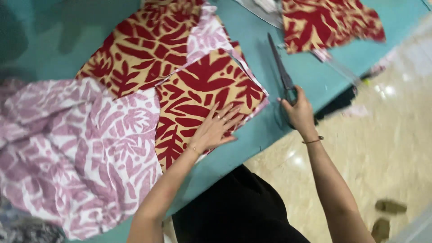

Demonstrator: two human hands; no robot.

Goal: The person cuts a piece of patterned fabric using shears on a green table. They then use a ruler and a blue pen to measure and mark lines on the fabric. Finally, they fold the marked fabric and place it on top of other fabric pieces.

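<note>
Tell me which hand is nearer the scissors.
Right. The right hand grips the handles of the scissors on the teal table; the left hand lies flat on the red-and-tan cloth, off to their left.

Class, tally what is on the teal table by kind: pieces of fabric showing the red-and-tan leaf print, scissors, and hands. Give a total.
Red-and-tan leaf-print pieces: 3, one at top left, one under the left hand, one at top right
Scissors: 1
Hands: 2, left hand, right hand
Total: 6
</note>
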